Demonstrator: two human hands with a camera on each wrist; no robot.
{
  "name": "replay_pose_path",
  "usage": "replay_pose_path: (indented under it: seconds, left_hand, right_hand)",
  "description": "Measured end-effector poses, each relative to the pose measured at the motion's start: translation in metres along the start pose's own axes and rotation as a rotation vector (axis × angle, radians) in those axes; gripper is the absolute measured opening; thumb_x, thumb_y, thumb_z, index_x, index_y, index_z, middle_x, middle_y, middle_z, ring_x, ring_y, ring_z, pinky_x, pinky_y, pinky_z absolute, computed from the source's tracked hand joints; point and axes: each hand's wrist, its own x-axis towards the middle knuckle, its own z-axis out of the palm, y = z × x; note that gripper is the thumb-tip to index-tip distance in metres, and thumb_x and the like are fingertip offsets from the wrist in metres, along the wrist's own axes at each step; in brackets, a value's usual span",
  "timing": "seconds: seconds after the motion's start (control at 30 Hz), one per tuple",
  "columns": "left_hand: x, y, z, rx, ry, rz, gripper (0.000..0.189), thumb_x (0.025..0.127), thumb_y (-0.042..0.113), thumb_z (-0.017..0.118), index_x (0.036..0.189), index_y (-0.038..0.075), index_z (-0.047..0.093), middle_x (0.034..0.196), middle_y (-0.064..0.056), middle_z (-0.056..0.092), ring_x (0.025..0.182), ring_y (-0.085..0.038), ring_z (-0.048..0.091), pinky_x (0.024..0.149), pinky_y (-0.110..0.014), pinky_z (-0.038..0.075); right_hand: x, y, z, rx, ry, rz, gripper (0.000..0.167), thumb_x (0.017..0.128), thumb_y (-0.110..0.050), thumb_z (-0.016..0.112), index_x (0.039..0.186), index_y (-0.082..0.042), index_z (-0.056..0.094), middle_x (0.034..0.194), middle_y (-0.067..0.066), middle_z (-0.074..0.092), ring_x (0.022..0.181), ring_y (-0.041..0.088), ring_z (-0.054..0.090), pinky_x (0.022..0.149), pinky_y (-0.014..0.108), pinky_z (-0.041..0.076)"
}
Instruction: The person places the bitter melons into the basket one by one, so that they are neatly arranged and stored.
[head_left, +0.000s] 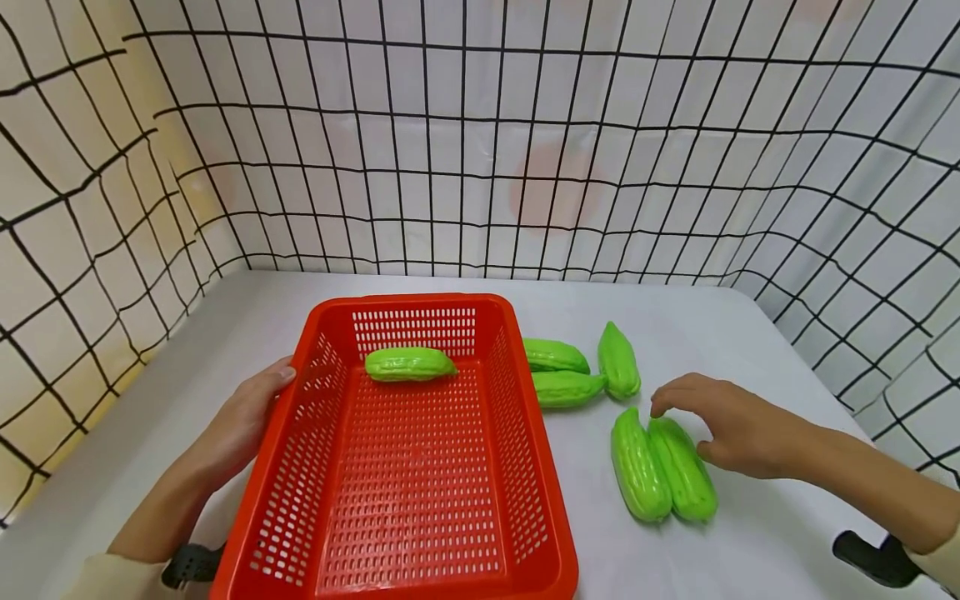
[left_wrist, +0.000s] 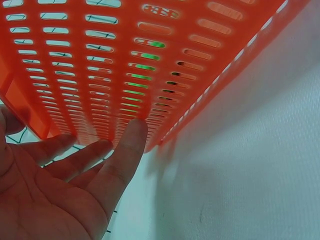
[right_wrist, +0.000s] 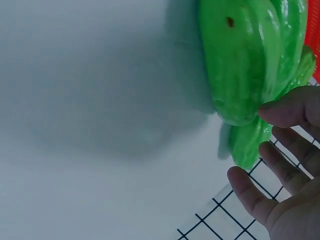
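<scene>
A booth-like workspace: black mesh (head_left: 462,119) walls three sides of the table (head_left: 690,333).

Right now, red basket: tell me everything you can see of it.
The red basket looks like glossy plastic: rectangular, rounded corners, solid rim, open top, perforated walls and floor. It sits left of centre over the white table, long sides running away from the person; whether its base lies flat is unclear. One green gourd lies crosswise inside, near the far wall. The left hand touches its left side.
</scene>
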Motion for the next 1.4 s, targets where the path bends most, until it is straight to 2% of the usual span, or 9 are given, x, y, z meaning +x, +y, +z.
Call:
replay_pose_path:
  seconds: [0.17,0.5,0.6,0.73,0.87,0.93,1.0,1.13,1.4]
  left_hand:
    - [0.0,0.003,0.0,0.011,0.012,-0.011,0.049,0.112,0.037,0.027,0.15,0.006,0.029,0.11,-0.014,0.068,0.086,-0.037,0.075,0.07,-0.053,0.06]
    - [-0.001,0.001,0.001,0.02,0.023,-0.008,0.05,0.112,0.037,0.027,0.152,0.006,0.028,0.11,-0.014,0.067,0.086,-0.035,0.075,0.071,-0.053,0.061]
    - [0.0,0.0,0.001,0.011,0.019,-0.005,0.049,0.112,0.036,0.027,0.151,0.006,0.029,0.11,-0.014,0.067,0.086,-0.036,0.075,0.071,-0.053,0.06]
    - [0.0,-0.001,0.001,0.008,0.025,-0.008,0.048,0.112,0.036,0.027,0.15,0.006,0.03,0.11,-0.013,0.068,0.086,-0.035,0.075,0.07,-0.053,0.06]
    - [0.0,0.0,0.001,0.014,0.036,-0.018,0.048,0.112,0.037,0.028,0.15,0.007,0.03,0.112,-0.012,0.068,0.087,-0.035,0.075,0.071,-0.053,0.061]
    - [0.001,0.001,0.002,0.016,0.037,-0.021,0.049,0.112,0.037,0.029,0.15,0.006,0.03,0.113,-0.012,0.068,0.088,-0.035,0.075,0.071,-0.053,0.061]
    - [0.001,0.002,0.002,0.018,0.035,-0.022,0.049,0.112,0.037,0.029,0.15,0.006,0.03,0.114,-0.013,0.068,0.088,-0.035,0.075,0.071,-0.053,0.061]
    - [0.001,0.003,0.002,0.023,0.036,-0.022,0.05,0.112,0.037,0.029,0.15,0.005,0.03,0.114,-0.013,0.067,0.088,-0.034,0.075,0.071,-0.052,0.061]
    - [0.001,0.002,0.003,0.022,0.045,-0.025,0.05,0.112,0.038,0.029,0.151,0.006,0.03,0.113,-0.013,0.068,0.087,-0.035,0.075,0.071,-0.053,0.061]
  right_hand:
    - [-0.009,0.006,0.01,-0.044,0.007,-0.068,0.068,0.063,0.019,0.068,0.114,-0.026,0.066,0.126,-0.01,0.061,0.116,0.017,0.06,0.095,0.038,0.056]
    - [-0.016,0.011,0.019,-0.116,0.025,-0.146,0.071,0.062,0.016,0.073,0.117,-0.029,0.068,0.131,-0.004,0.06,0.118,0.022,0.06,0.092,0.043,0.058]
    - [-0.017,0.014,0.022,-0.166,0.058,-0.2,0.073,0.061,0.014,0.076,0.12,-0.029,0.069,0.131,-0.003,0.06,0.118,0.023,0.061,0.089,0.044,0.058]
    - [-0.015,0.019,0.027,-0.246,0.118,-0.306,0.076,0.057,0.01,0.087,0.121,-0.028,0.069,0.13,-0.001,0.061,0.116,0.024,0.061,0.087,0.047,0.059]
    - [-0.015,0.022,0.03,-0.28,0.148,-0.376,0.078,0.054,0.007,0.091,0.121,-0.024,0.069,0.128,0.001,0.062,0.115,0.025,0.062,0.084,0.048,0.059]
    - [-0.016,0.022,0.03,-0.281,0.164,-0.394,0.077,0.053,0.007,0.091,0.121,-0.023,0.069,0.127,0.0,0.063,0.114,0.023,0.062,0.085,0.042,0.059]
    - [-0.018,0.023,0.03,-0.272,0.185,-0.406,0.077,0.052,0.008,0.09,0.12,-0.021,0.069,0.126,-0.001,0.064,0.114,0.023,0.063,0.092,0.03,0.055]
    - [-0.02,0.024,0.028,-0.239,0.202,-0.408,0.076,0.05,0.007,0.091,0.118,-0.02,0.069,0.124,-0.004,0.067,0.115,0.022,0.064,0.106,0.01,0.036]
    - [-0.027,0.026,0.024,-0.22,0.158,-0.355,0.075,0.053,0.006,0.091,0.119,-0.021,0.069,0.125,-0.002,0.068,0.112,0.022,0.066,0.107,0.005,0.032]
